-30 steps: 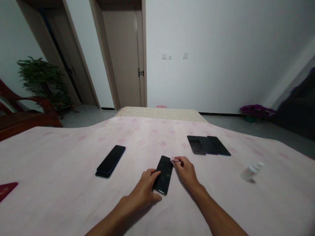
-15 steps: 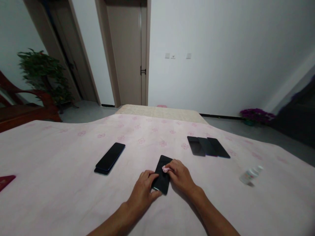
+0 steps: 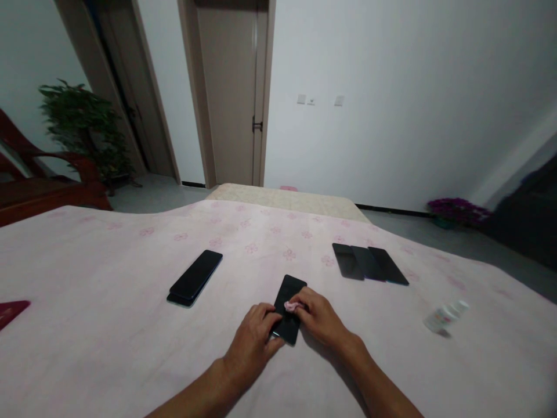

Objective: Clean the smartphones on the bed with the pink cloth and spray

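Observation:
A black smartphone (image 3: 288, 330) lies screen up on the pink flowered cloth, right in front of me. My left hand (image 3: 256, 332) grips its left edge and near corner, thumb at the bottom. Pinched in the fingers of my right hand (image 3: 319, 316) is a small crumpled pink cloth (image 3: 292, 306), which rests against the phone's screen. Off to the left, two more dark smartphones (image 3: 195, 276) lie stacked, the upper one slightly offset. Three dark phones (image 3: 369, 264) lie side by side at the right, partly overlapping.
A small white bottle (image 3: 446, 316) is at the right on the flowered tablecloth (image 3: 130, 348). At the left edge lies a dark red flat item (image 3: 13, 312). Beyond the table are a wooden chair (image 3: 56, 174), a green plant (image 3: 85, 128), doors and purple flowers (image 3: 459, 210).
My right hand with the pink cloth has shifted slightly down and left over the screen. My left hand keeps its hold on the phone. The camera view has tilted a little.

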`<action>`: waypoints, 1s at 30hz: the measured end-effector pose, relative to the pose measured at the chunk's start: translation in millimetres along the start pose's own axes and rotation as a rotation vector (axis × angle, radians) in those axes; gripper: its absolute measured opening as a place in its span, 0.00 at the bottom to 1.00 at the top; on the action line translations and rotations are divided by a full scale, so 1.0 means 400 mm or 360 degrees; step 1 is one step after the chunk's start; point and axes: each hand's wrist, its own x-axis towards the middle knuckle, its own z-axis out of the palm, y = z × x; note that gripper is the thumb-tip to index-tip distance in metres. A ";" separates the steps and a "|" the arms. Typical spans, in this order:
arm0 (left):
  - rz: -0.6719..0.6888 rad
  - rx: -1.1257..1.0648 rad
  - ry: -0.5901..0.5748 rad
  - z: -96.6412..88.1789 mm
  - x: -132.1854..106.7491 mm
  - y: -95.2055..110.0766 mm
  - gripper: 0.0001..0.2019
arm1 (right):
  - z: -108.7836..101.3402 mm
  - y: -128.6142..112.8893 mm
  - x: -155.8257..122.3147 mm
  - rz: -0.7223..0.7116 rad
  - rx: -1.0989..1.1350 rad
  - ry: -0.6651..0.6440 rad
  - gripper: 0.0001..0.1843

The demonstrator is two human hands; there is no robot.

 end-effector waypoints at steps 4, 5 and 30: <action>0.0029 0.0000 0.0007 -0.001 -0.001 0.000 0.18 | 0.000 0.046 0.031 0.0136 -0.0181 0.0316 0.10; 0.0028 -0.0003 -0.0003 -0.002 -0.001 0.000 0.18 | -0.001 0.063 0.045 0.0159 -0.0239 0.0386 0.10; -0.0181 0.0269 -0.0215 -0.017 0.048 0.025 0.12 | 0.049 0.046 0.194 -0.0065 -0.0309 -0.0069 0.10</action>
